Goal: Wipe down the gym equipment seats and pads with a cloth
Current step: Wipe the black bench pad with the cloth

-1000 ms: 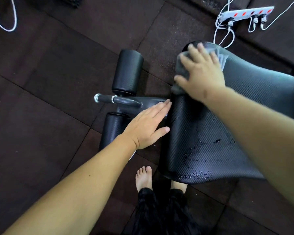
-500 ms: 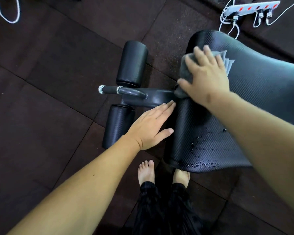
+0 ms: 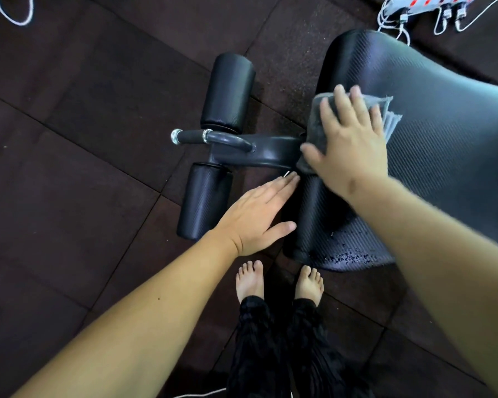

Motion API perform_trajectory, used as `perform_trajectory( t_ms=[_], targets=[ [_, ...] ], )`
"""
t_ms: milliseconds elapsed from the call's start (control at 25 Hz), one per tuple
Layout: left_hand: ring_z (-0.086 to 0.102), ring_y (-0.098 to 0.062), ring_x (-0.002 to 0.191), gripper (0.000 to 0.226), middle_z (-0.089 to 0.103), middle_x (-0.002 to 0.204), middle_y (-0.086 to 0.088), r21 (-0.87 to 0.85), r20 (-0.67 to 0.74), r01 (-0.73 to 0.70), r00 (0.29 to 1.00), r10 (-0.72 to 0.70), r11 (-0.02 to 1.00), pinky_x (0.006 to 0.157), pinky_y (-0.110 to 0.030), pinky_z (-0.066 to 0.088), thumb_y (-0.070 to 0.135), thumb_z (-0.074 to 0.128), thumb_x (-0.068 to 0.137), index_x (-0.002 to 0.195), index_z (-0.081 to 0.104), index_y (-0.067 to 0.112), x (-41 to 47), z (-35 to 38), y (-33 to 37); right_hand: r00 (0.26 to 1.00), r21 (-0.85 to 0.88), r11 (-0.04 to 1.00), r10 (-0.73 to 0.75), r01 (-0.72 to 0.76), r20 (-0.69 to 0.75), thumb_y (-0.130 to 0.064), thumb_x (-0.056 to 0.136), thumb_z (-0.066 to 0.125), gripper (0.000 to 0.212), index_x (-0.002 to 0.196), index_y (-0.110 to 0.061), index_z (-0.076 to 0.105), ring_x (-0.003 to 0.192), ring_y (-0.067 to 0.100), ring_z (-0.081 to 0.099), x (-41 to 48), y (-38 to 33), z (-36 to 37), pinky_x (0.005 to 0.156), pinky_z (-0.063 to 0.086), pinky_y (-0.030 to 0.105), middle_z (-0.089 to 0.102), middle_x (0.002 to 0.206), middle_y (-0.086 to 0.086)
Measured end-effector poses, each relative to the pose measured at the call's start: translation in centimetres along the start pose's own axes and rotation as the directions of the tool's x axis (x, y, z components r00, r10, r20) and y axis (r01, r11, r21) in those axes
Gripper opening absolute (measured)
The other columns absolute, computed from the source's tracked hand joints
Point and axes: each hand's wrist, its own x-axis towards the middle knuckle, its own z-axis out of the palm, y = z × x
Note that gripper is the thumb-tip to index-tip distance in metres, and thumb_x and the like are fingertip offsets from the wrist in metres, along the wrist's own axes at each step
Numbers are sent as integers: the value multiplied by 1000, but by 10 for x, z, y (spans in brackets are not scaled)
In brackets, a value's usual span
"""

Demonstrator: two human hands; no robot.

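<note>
Looking down, my right grip (image 3: pixel 354 145) is spread flat, pressing the grey cloth (image 3: pixel 318 110) onto the left end of the bench pad (image 3: pixel 443 139), whose long axis runs off to my right. My left grip (image 3: pixel 256 214), fingers straight, lies just beside that end. Droplets (image 3: pixel 348 257) sit toward me from the cloth, so I judge the stroke pulls back.

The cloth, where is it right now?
In the head view, the grey cloth lies under the right hand on the black seat pad, at its edge beside the metal bar.

Single head cam, wide-angle, pointed steeply down & fwd; black ribbed seat pad (image 3: pixel 443 124) close below, dark rubber-tile floor (image 3: pixel 69 196) beneath.
</note>
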Motion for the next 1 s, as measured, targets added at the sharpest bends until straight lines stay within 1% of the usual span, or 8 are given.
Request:
perform_trajectory(
  t_ms=[160, 240, 400, 480, 600, 680, 840, 1000],
  targets=[
    [9, -13, 158, 83, 6, 173, 5, -32, -3, 26, 1000, -26, 999, 127, -41, 20, 56, 45, 101, 165, 6, 20, -11, 8, 4, 992, 40, 991, -127, 126, 15, -58, 88, 52, 84, 156, -12, 36, 156, 29, 11, -132, -21, 18, 125, 13, 54, 18, 168, 8],
    [8, -12, 158, 83, 5, 173, 6, -28, 3, 43, 999, -43, 999, 126, -42, 21, 56, 44, 101, 165, 5, 21, -14, 10, 7, 982, 50, 981, -188, 187, 7, -60, 89, 49, 81, 154, -13, 40, 156, 29, 13, -125, -11, 22, 124, 14, 53, 22, 167, 7],
    [6, -12, 159, 80, 4, 173, 6, -10, 9, 39, 999, -39, 999, 126, -42, 21, 53, 44, 103, 165, 5, 20, -20, 11, 10, 1000, 39, 999, -2, 2, -2, -51, 91, 58, 79, 154, -11, 37, 155, 32, 12, -39, -4, 8, 124, 11, 54, 22, 167, 11],
    [8, -13, 158, 79, 5, 173, 6, -23, 8, 37, 999, -36, 999, 126, -42, 21, 50, 47, 104, 165, 7, 20, -24, 12, 12, 1000, 44, 999, 20, -19, -21, -49, 89, 60, 82, 155, -8, 34, 156, 32, 9, -61, -18, 13, 125, 9, 55, 18, 168, 12],
    [13, -13, 158, 81, 12, 172, 3, -50, -9, 30, 999, -31, 998, 125, -43, 23, 43, 55, 100, 165, 14, 18, -30, 14, 12, 994, 48, 994, -100, 98, 42, -51, 87, 61, 85, 156, -8, 35, 157, 30, 8, -153, -42, 24, 125, 9, 54, 17, 168, 10],
    [14, -14, 158, 80, 14, 172, 2, -31, -14, 25, 1000, -26, 999, 125, -42, 24, 42, 55, 99, 164, 16, 17, -34, 16, 13, 987, 43, 987, -159, 158, 25, -50, 89, 63, 82, 155, -9, 37, 156, 29, 12, -148, -34, 28, 125, 11, 53, 21, 167, 9],
    [11, -14, 158, 76, 9, 172, 3, 9, -11, 35, 999, -35, 999, 126, -41, 21, 47, 47, 104, 165, 11, 19, -40, 21, 18, 999, 46, 998, 35, -35, -6, -47, 92, 59, 77, 154, -8, 37, 156, 31, 12, -59, -20, 13, 125, 10, 53, 23, 167, 12],
    [12, -9, 157, 75, 11, 172, 6, -52, -64, 51, 996, -54, 997, 126, -39, 22, 41, 48, 101, 165, 15, 20, -44, 21, 27, 999, 82, 995, -47, 47, -7, -51, 96, 48, 76, 157, -9, 32, 157, 29, 9, -150, -32, 28, 125, 13, 54, 17, 168, 10]
  ],
)
